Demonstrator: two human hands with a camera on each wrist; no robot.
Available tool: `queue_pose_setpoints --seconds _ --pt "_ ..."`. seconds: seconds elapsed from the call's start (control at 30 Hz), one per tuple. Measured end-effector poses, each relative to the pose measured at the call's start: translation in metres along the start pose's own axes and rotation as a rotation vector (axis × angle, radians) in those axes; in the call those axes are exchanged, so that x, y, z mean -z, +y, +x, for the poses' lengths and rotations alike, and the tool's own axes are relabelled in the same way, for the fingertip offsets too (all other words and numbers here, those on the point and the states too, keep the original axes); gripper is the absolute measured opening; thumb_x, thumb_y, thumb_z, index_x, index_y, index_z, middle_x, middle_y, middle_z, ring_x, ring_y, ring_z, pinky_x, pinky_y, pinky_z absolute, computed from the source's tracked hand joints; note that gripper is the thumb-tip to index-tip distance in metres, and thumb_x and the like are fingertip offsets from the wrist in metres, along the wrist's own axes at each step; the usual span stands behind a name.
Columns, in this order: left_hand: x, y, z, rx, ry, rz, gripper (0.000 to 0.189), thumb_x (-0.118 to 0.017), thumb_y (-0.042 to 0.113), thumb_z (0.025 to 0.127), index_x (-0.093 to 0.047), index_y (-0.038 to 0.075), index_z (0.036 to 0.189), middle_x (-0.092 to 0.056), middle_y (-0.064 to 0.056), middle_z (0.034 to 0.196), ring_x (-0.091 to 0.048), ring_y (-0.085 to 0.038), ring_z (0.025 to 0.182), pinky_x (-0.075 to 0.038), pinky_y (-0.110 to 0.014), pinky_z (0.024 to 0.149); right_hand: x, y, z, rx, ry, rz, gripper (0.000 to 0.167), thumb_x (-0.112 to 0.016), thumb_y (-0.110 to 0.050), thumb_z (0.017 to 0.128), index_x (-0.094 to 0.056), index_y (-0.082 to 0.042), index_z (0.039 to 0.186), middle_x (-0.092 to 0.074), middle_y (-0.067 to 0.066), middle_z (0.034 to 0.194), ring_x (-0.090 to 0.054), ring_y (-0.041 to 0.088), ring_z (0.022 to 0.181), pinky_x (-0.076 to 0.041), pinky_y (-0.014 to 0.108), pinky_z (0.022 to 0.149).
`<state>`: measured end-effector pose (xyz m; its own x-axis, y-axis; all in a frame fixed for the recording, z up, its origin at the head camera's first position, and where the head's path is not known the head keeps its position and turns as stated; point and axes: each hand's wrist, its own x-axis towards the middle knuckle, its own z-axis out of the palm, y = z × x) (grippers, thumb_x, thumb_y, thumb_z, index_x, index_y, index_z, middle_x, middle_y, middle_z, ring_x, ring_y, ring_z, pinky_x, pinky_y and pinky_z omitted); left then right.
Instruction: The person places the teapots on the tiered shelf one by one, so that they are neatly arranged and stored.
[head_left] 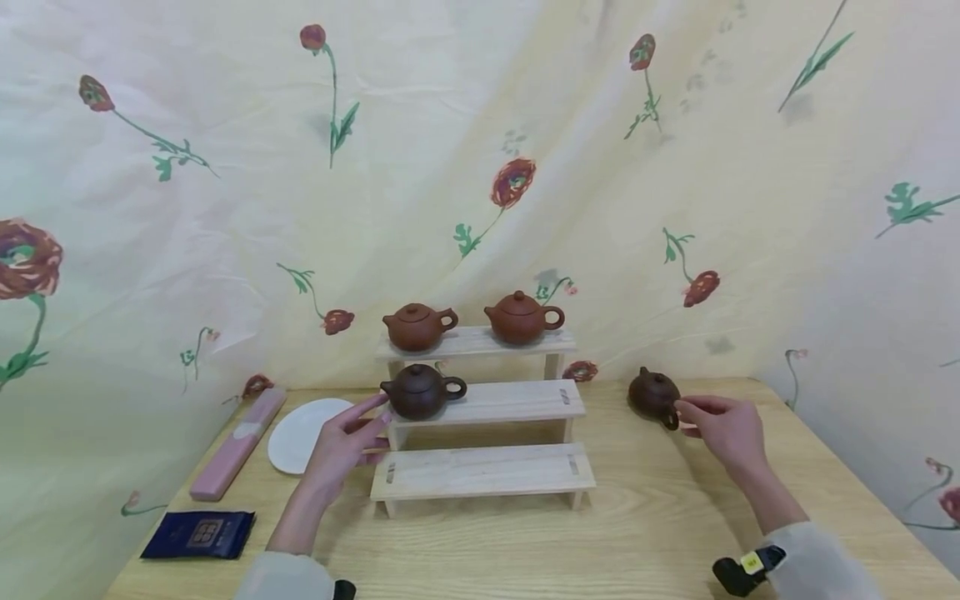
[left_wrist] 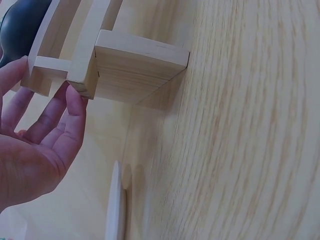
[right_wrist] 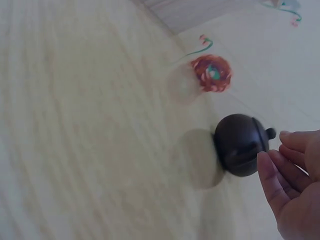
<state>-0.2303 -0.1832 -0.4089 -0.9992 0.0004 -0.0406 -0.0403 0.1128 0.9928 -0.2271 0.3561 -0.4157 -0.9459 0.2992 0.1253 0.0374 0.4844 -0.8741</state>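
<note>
My left hand [head_left: 341,442] is at the left end of the stepped wooden stand [head_left: 483,471]. Its fingertips reach the ends of the boards, close to a dark brown teapot [head_left: 417,392] on the middle step. In the left wrist view, fingers [left_wrist: 75,112] lie loosely bent against the wood, and part of the dark teapot [left_wrist: 20,30] shows. My right hand [head_left: 723,433] is beside another dark teapot [head_left: 652,395] on the table, fingertips at its handle. The right wrist view shows those fingers [right_wrist: 272,180] apart from one another; whether they touch the handle is unclear.
Two reddish-brown teapots [head_left: 416,327] sit on the top step. Left of the stand are a white plate [head_left: 288,437], a long pink case [head_left: 236,450] and a dark blue packet [head_left: 198,535]. A flowered cloth [head_left: 420,167] hangs behind the wooden table [head_left: 645,533].
</note>
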Motion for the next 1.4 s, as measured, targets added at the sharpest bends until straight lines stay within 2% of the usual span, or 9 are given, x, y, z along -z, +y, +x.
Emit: queue_pose_setpoints --seconds 0.23,0.6,0.8,1.0,1.07,1.23,1.4 --pt "0.0 0.0 -0.001 -0.002 0.002 -0.006 0.05 -0.071 0.025 0.104 -0.06 0.015 0.151 -0.069 -0.007 0.113 -0.073 -0.021 0.087 -0.061 -0.029 0.074 -0.007 0.016 -0.001 -0.064 0.025 -0.089 0.049 -0.07 -0.031 0.104 -0.068 0.01 0.132 -0.078 0.02 0.112 -0.075 0.006 0.072 -0.061 0.023 0.066" --pt "0.0 -0.001 -0.001 -0.001 -0.005 -0.006 0.05 -0.071 0.026 0.104 -0.06 0.015 0.151 -0.068 -0.008 0.114 -0.073 -0.022 0.087 -0.061 -0.029 0.073 -0.021 0.02 0.0 -0.058 0.041 -0.19 0.046 -0.072 -0.032 0.101 -0.072 0.007 0.127 -0.081 0.018 0.104 -0.072 0.004 0.071 -0.047 0.013 0.066" --pt "0.0 -0.001 -0.001 0.0 -0.001 -0.008 0.05 -0.071 0.026 0.104 -0.06 0.015 0.151 -0.068 -0.007 0.113 -0.073 -0.021 0.087 -0.061 -0.028 0.072 -0.026 0.023 0.0 -0.051 0.079 -0.169 0.043 -0.07 -0.029 0.103 -0.073 0.009 0.124 -0.08 0.021 0.102 -0.07 0.003 0.066 -0.053 0.018 0.06" --pt "0.0 -0.001 -0.001 -0.003 -0.006 0.0 0.051 -0.07 0.026 0.104 -0.059 0.015 0.152 -0.068 -0.008 0.115 -0.073 -0.024 0.089 -0.061 -0.028 0.072 -0.028 0.022 -0.001 -0.051 0.119 -0.17 0.043 -0.067 -0.03 0.105 -0.074 0.008 0.124 -0.081 0.016 0.092 -0.069 0.001 0.064 -0.052 0.019 0.056" --pt "0.0 0.0 -0.002 -0.003 -0.005 0.003 0.051 -0.07 0.027 0.104 -0.059 0.015 0.152 -0.068 -0.008 0.115 -0.073 -0.023 0.088 -0.061 -0.028 0.073 -0.028 0.022 -0.002 -0.051 0.126 -0.155 0.043 -0.066 -0.028 0.105 -0.073 0.01 0.124 -0.08 0.02 0.095 -0.069 0.0 0.064 -0.054 0.018 0.056" --pt "0.0 0.0 -0.002 -0.001 -0.003 0.003 0.051 -0.07 0.026 0.104 -0.059 0.015 0.152 -0.068 -0.008 0.115 -0.073 -0.02 0.085 -0.061 -0.028 0.072 -0.03 0.023 -0.002 -0.066 0.15 -0.102 0.041 -0.064 -0.024 0.106 -0.072 0.011 0.125 -0.074 0.032 0.116 -0.07 -0.004 0.062 -0.057 0.017 0.058" --pt "0.0 0.0 -0.001 0.001 -0.006 -0.001 0.051 -0.071 0.027 0.103 -0.059 0.015 0.152 -0.068 -0.008 0.116 -0.073 -0.021 0.086 -0.061 -0.028 0.072 -0.029 0.026 -0.001 -0.08 0.166 -0.088 0.04 -0.064 -0.024 0.106 -0.072 0.01 0.126 -0.072 0.033 0.119 -0.069 -0.006 0.06 -0.057 0.017 0.058"
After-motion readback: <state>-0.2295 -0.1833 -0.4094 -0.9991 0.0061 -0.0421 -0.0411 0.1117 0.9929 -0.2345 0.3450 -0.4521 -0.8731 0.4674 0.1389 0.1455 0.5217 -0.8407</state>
